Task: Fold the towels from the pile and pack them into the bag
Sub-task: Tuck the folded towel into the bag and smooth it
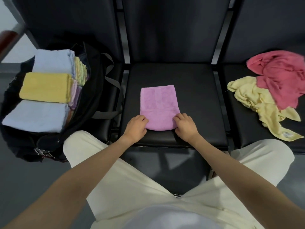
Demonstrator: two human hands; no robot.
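Both hands [136, 125] [184, 124] pinch the soft, rectangular purple terry towel [159, 104].

Dim, even light with soft shadows; wide-angle bending at the edges, slight softness throughout.

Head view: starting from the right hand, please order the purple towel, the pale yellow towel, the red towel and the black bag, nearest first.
From the right hand:
1. Purple towel: on the middle seat, its near edge gripped by this hand.
2. Pale yellow towel: crumpled on the right seat.
3. Red towel: on the right seat, farther back, partly over the yellow one.
4. Black bag: far left, holding folded towels.
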